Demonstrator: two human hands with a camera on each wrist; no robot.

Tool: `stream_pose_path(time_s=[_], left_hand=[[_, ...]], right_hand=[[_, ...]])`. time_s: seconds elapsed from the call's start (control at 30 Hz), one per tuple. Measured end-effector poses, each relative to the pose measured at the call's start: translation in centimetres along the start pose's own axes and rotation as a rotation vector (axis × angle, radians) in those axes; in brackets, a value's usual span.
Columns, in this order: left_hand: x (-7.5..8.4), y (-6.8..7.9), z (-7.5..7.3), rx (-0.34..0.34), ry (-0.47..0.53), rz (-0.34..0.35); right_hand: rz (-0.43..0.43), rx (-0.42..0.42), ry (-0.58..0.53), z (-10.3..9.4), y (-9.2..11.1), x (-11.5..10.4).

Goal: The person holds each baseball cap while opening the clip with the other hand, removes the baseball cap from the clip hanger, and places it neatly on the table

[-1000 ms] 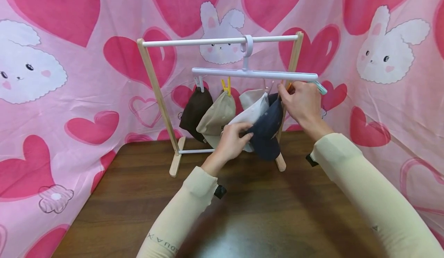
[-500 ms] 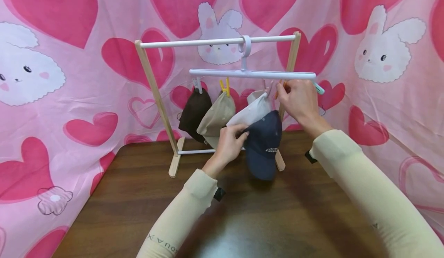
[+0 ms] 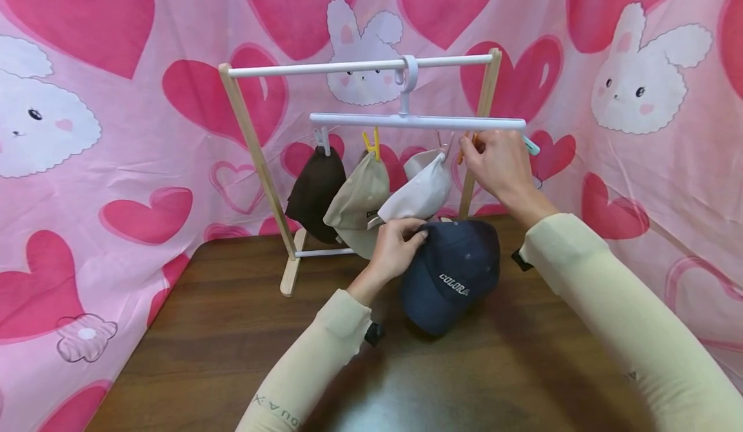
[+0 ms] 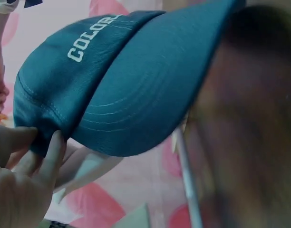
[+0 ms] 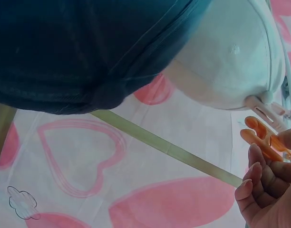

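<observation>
My left hand [image 3: 395, 248] pinches the edge of a navy baseball cap [image 3: 458, 267] with white lettering, held below the hanger in front of the rack. In the left wrist view the thumb and fingers grip the cap beside its brim [image 4: 155, 80]. Up at the right part of the white hanger [image 3: 418, 121], my right hand [image 3: 502, 164] pinches an orange clothespin [image 5: 262, 137], whose tips are apart with nothing between them. Left of it hang a white cap [image 3: 420, 190] on a pink clothespin [image 5: 266, 113], a beige cap [image 3: 360, 200] on a yellow clothespin [image 3: 371, 145] and a dark brown cap [image 3: 316, 193].
The hanger hooks over the white rod [image 3: 313, 68] of a wooden-sided rack [image 3: 258, 161] on a brown wooden table [image 3: 232, 354]. A grey clothespin [image 3: 322, 142] holds the brown cap. A mint clothespin [image 3: 531, 146] hangs at the hanger's right end. Pink patterned cloth [image 3: 191, 19] surrounds the table.
The navy cap has come away from beneath the orange clothespin, moved down and toward me, and turned so its lettering shows. My right hand stays at the clothespin.
</observation>
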State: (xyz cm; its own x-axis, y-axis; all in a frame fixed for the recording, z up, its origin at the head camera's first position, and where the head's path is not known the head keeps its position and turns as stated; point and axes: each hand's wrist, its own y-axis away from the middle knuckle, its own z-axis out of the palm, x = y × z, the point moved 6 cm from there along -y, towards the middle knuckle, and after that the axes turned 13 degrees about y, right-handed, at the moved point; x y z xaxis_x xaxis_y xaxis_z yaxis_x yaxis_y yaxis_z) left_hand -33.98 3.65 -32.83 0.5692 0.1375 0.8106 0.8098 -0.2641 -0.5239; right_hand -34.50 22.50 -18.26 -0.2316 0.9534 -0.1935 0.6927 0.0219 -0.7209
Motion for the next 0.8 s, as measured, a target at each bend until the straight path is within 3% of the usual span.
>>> stream_pose_path(time_s=[0.27, 0.37, 0.5, 0.8], left_hand=[[-2.0, 0.7, 1.4, 0.113, 0.073, -0.156], [-2.6, 1.0, 2.3, 0.118, 0.114, -0.219], [-3.1, 1.3, 3.6, 0.046, 0.109, -0.26], [-4.1, 2.2, 6.0, -0.235, -0.038, -0.312]], right_hand=[[0.017, -0.014, -0.01, 0.0, 0.1, 0.0], [0.014, -0.013, -0.009, 0.0, 0.1, 0.0], [0.01, -0.012, -0.008, -0.1, 0.0, -0.1], [0.008, -0.027, -0.063, 0.1, 0.1, 0.1]])
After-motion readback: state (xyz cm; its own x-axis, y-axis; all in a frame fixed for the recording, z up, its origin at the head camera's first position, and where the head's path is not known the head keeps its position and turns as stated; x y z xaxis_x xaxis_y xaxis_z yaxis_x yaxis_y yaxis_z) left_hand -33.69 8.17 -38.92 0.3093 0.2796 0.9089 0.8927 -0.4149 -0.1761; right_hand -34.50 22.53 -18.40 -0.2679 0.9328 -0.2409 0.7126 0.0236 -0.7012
